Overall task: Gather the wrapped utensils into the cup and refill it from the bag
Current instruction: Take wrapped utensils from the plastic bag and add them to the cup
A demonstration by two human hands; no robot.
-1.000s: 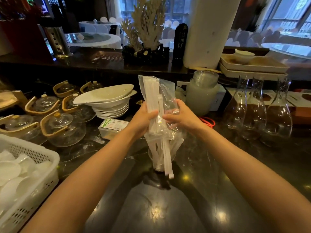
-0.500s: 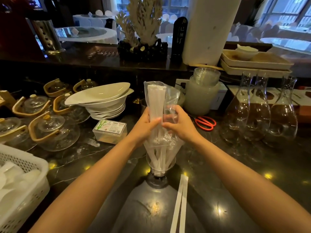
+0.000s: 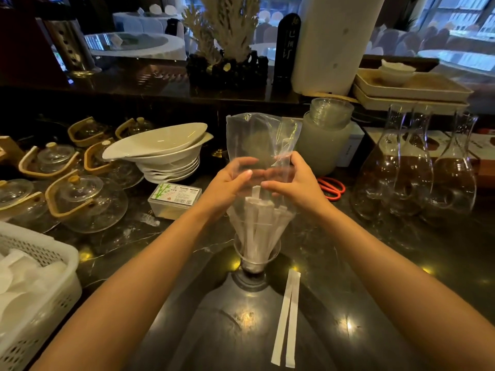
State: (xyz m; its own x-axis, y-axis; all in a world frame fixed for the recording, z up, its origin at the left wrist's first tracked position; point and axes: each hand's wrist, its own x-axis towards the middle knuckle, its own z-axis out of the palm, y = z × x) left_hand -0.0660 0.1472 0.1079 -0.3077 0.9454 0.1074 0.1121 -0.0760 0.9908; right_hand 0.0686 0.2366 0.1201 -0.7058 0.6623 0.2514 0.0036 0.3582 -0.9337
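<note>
A clear plastic bag (image 3: 261,137) stands mouth-down over a glass cup (image 3: 256,257) on the dark marble counter. Several white wrapped utensils (image 3: 261,218) fan out of the cup, their tops still inside the bag's lower part. The bag's upper part looks empty. My left hand (image 3: 227,183) grips the bag's left side and my right hand (image 3: 293,183) grips its right side, just above the utensils. Two wrapped utensils (image 3: 286,317) lie loose on the counter right of the cup.
Stacked white bowls (image 3: 160,153) and a small bamboo-print box (image 3: 175,199) sit left of the cup. Glass teapots (image 3: 85,199) and a white basket (image 3: 34,290) fill the left side. Red scissors (image 3: 332,187), a frosted jar (image 3: 325,140) and glass carafes (image 3: 417,170) stand right.
The wrapped utensils have slid down out of the bag into the cup, leaving the bag's top empty. Two utensils fell onto the counter. My hands stayed on the bag.
</note>
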